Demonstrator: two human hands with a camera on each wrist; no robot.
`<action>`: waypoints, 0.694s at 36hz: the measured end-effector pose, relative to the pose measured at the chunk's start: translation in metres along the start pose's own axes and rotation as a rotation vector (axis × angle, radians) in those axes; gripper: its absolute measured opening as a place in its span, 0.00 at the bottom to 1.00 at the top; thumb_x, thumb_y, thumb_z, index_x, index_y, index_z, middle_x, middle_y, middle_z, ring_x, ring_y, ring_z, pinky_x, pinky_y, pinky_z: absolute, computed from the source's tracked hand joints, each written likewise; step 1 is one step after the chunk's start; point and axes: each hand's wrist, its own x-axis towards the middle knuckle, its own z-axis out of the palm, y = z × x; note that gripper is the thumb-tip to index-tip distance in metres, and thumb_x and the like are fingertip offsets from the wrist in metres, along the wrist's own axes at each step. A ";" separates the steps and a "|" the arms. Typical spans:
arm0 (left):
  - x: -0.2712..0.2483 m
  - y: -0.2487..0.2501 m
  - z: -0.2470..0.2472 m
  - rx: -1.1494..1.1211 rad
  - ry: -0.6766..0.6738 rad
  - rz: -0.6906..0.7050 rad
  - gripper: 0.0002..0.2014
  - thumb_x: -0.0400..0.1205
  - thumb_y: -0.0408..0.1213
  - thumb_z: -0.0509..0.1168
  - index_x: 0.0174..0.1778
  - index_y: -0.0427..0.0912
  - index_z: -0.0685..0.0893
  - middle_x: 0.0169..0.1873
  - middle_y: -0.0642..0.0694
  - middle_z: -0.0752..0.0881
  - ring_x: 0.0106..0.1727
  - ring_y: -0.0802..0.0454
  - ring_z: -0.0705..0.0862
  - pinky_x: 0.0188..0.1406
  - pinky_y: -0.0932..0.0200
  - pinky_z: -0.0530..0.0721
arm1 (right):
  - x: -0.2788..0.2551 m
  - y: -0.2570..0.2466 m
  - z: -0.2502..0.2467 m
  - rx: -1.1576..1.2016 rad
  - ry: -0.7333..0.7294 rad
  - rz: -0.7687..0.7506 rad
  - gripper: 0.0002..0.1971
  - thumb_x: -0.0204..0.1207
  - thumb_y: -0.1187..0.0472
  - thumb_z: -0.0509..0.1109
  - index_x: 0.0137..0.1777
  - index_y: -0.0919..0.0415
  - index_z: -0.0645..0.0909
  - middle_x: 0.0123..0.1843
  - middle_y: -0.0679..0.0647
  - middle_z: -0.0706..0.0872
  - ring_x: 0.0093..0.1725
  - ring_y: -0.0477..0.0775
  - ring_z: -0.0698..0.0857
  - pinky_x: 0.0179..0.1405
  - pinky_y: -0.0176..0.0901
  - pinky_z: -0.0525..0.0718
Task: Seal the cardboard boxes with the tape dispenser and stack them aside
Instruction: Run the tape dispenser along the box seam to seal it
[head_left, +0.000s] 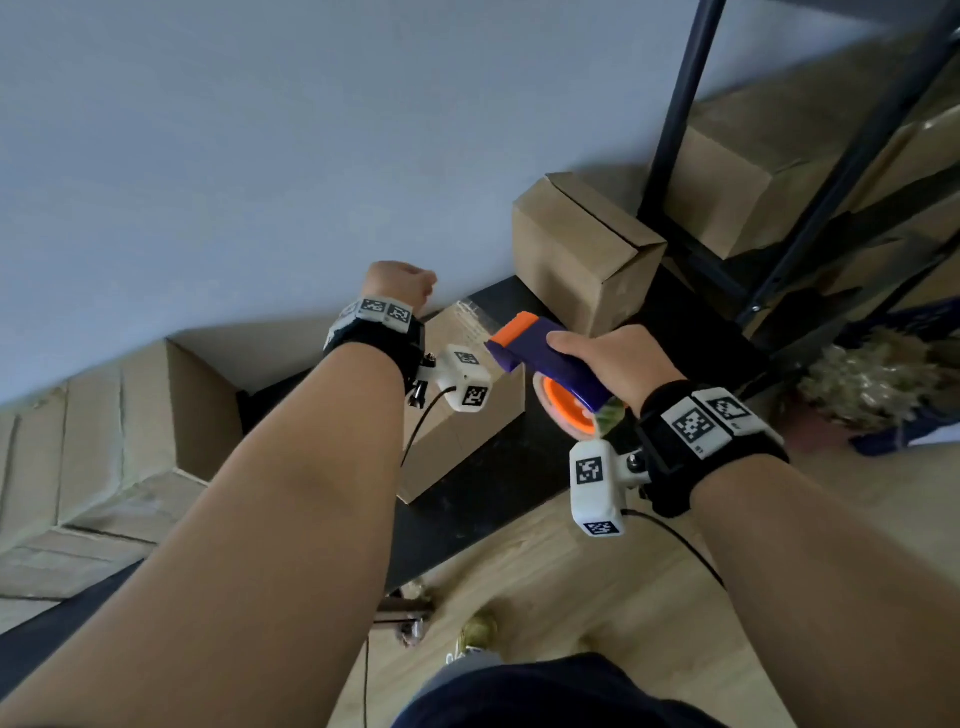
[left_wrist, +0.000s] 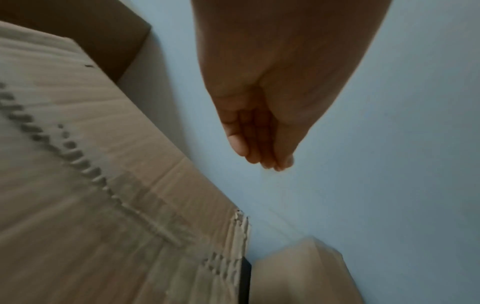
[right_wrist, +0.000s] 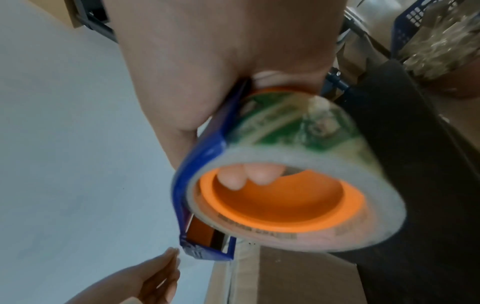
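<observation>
The right hand (head_left: 613, 364) is gripping the blue-and-orange tape dispenser (head_left: 550, 364), fingertips (right_wrist: 249, 176) curling through its orange core, above the cardboard box (head_left: 467, 426) on the black bench (head_left: 493, 499) by the wall. The left hand (left_wrist: 265, 123) is hovering near the dispenser, fingers together, loosely bent, holding nothing.

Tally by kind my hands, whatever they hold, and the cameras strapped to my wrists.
Bare hands: 2, left hand and right hand
Blue and orange plastic tape dispenser: 1, gripped by the right hand
Clear tape roll on the dispenser: 1
White box-shaped wrist cameras: 2, left and right
Total: 6
</observation>
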 end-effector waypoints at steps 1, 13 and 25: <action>0.004 0.003 0.003 0.011 0.003 0.028 0.12 0.78 0.35 0.70 0.27 0.47 0.84 0.26 0.50 0.84 0.29 0.51 0.80 0.37 0.60 0.81 | 0.001 -0.001 0.002 -0.009 0.020 0.005 0.21 0.71 0.43 0.75 0.42 0.64 0.86 0.35 0.55 0.89 0.35 0.51 0.86 0.30 0.39 0.77; 0.038 0.005 0.020 0.332 -0.137 0.073 0.04 0.77 0.34 0.64 0.37 0.42 0.80 0.34 0.43 0.79 0.35 0.49 0.74 0.33 0.61 0.72 | 0.023 -0.010 0.031 -0.068 0.160 0.104 0.24 0.66 0.40 0.76 0.44 0.64 0.86 0.39 0.56 0.90 0.39 0.54 0.89 0.35 0.42 0.81; 0.057 -0.015 0.033 0.368 -0.221 0.052 0.11 0.81 0.36 0.65 0.32 0.44 0.79 0.28 0.51 0.77 0.41 0.48 0.80 0.33 0.62 0.77 | 0.037 -0.001 0.039 -0.096 0.201 0.185 0.31 0.60 0.36 0.76 0.51 0.63 0.85 0.44 0.55 0.89 0.43 0.53 0.88 0.42 0.44 0.85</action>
